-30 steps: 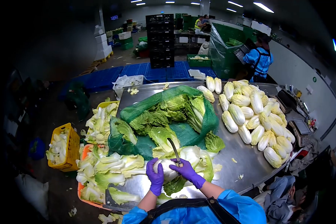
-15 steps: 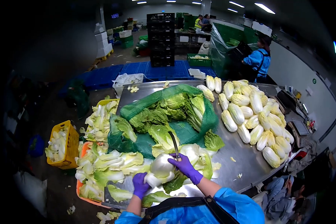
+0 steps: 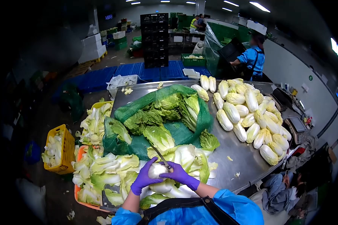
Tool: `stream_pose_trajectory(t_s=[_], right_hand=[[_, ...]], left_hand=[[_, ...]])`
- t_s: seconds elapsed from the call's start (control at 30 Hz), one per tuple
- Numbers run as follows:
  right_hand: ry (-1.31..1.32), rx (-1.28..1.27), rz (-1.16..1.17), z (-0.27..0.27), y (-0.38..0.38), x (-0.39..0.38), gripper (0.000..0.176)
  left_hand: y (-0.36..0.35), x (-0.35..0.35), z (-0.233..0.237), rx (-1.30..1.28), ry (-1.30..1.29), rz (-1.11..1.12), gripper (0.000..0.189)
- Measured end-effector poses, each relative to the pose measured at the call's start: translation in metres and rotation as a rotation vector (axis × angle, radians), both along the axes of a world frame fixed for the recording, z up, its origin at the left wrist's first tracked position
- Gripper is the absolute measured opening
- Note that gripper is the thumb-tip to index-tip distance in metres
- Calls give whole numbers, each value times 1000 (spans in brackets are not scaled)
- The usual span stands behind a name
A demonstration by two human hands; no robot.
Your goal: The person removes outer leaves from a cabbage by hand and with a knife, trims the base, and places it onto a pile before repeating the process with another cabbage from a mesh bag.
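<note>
Both my hands wear purple gloves at the near edge of a steel table (image 3: 244,157). My left hand (image 3: 143,178) cups the pale base of a napa cabbage (image 3: 156,170). My right hand (image 3: 180,174) grips a knife (image 3: 158,154) whose blade lies across the cabbage, pointing up and left. Loose green outer leaves (image 3: 193,159) lie around the cabbage. Just beyond it sits a green mesh sack (image 3: 157,116) of untrimmed cabbages.
A pile of trimmed pale cabbages (image 3: 251,116) covers the right of the table. Scales (image 3: 294,127) stand at its right edge. Trimmed leaves fill an orange crate (image 3: 97,172) and yellow crates (image 3: 58,150) on the left. A person in blue (image 3: 251,60) works behind the table.
My left hand has moved from under the cabbage's base up onto its end. The knife has tipped from upright down to a slant across the cabbage.
</note>
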State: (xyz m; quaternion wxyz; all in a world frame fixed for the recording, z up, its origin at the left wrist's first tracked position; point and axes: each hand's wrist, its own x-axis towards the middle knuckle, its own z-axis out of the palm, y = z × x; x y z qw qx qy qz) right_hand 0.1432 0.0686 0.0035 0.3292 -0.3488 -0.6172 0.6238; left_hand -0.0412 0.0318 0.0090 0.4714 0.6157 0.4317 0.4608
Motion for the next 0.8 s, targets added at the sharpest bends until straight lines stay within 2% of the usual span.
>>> stream_pose_trajectory(t_s=[0.1,0.17,0.23,0.3,0.37,0.5,0.7,0.73,0.8], right_hand=[[30,138,23,-1,-1,6,60],[14,175,28,6,-4,7,63],[-295,358,-30,11,-5,8,67],[-342,346,-39,15,-8,5,72],[-406,371,-58,25,-13,4,72],[-357,516,-71,22,-20,7,67],[-343,584,-9,42,-23,9,69],[-306,664,-42,42,-22,8,62],[-359,623,-49,35,-21,9,57]], left_hand=[[3,0,-16,81,88,42,97],[2,-2,-19,69,30,19,98],[3,-5,-22,77,37,1,99],[-3,-7,-22,38,12,9,98],[-6,-8,-24,96,109,71,95],[-20,-1,-5,183,115,171,81],[-34,1,21,220,149,240,75],[-37,2,21,214,149,238,75],[-40,6,23,239,157,383,75]])
